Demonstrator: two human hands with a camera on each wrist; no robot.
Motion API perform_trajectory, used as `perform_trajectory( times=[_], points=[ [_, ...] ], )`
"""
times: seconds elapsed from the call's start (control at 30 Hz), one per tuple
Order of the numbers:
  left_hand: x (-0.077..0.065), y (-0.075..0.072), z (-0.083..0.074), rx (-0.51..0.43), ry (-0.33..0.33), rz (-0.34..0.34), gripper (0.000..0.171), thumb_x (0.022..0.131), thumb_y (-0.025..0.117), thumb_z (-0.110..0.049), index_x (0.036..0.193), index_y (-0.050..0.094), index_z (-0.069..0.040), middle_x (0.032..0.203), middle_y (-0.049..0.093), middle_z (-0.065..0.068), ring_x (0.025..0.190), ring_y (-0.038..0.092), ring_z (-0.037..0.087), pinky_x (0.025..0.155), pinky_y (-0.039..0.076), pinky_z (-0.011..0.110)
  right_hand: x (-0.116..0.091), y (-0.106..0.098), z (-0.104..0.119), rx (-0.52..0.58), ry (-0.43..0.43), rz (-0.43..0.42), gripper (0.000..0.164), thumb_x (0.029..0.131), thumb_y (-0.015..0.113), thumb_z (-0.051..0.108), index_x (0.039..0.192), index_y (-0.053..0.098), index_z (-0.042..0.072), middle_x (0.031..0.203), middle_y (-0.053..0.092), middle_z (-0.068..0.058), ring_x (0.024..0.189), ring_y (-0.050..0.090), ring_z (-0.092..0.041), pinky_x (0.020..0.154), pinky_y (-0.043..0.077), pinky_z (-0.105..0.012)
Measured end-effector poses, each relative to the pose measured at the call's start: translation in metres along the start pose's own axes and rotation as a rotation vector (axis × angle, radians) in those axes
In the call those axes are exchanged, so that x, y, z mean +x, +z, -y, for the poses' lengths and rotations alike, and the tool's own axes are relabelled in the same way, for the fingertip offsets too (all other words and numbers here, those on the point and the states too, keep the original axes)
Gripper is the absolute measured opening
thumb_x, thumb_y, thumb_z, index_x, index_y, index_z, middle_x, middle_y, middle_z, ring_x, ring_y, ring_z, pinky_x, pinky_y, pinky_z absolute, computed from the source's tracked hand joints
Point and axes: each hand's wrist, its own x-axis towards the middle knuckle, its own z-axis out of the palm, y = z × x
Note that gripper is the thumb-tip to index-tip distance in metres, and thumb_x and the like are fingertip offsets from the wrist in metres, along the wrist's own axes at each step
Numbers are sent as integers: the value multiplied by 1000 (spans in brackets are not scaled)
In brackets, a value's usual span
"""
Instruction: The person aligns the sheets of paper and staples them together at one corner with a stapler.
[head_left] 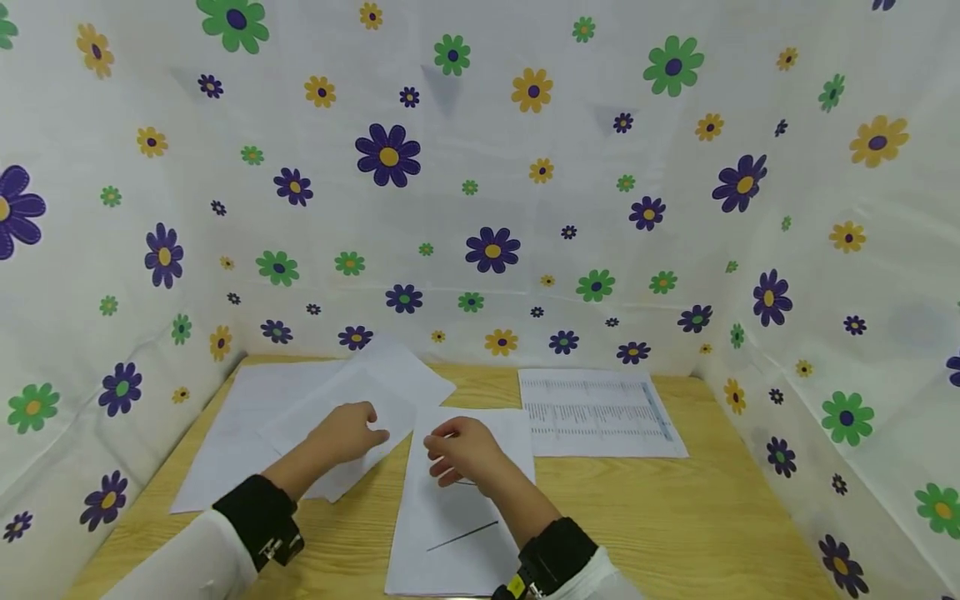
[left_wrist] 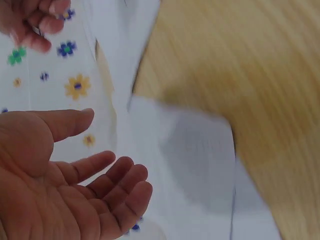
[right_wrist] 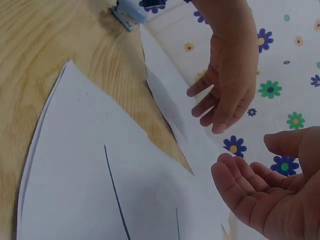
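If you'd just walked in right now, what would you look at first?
Probably the bright flowers on the white cloth rising behind the table. Then the left hand and right hand, both empty, near the middle. Below the right hand lies a white paper with dark lines.

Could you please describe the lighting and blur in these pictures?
Head view: light fairly even, text on the printed sheet too small to read; left wrist: table softly blurred, dim shadow on the paper; right wrist: soft shadow on the lined sheet.
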Motion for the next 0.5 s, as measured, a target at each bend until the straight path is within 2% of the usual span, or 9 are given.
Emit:
perform_trajectory(
  times=[0.13,0.23,0.37,0.5],
  points=[
    [14,-23,33,26,-20,7,50,95,69,-30,121,60,11,105,68,22,89,63,30,81,55,49,7,20,1,175,49,48,32,98,67,21,121,63,-1,113,71,-23,95,75,-37,77,63,-44],
    [21,-33,61,68,-76,-13,55,93,69,-30,123,57,14,111,65,30,97,61,42,85,53,55,11,35,2,320,110,75,42,100,64,20,132,57,-6,126,66,-27,109,71,-40,88,60,-46],
    [24,-40,92,65,-186,-15,67,93,68,-32,133,46,17,126,50,43,115,47,61,92,45,69,16,57,-1,478,185,77,57,101,63,20,144,45,-12,138,55,-36,121,63,-45,99,54,-50],
    [25,-40,112,17,-269,3,77,92,66,-35,139,36,18,133,39,48,123,36,66,96,37,76,19,71,-6,554,235,38,63,100,65,21,147,41,-13,140,50,-40,123,61,-47,102,51,-53]
  ],
)
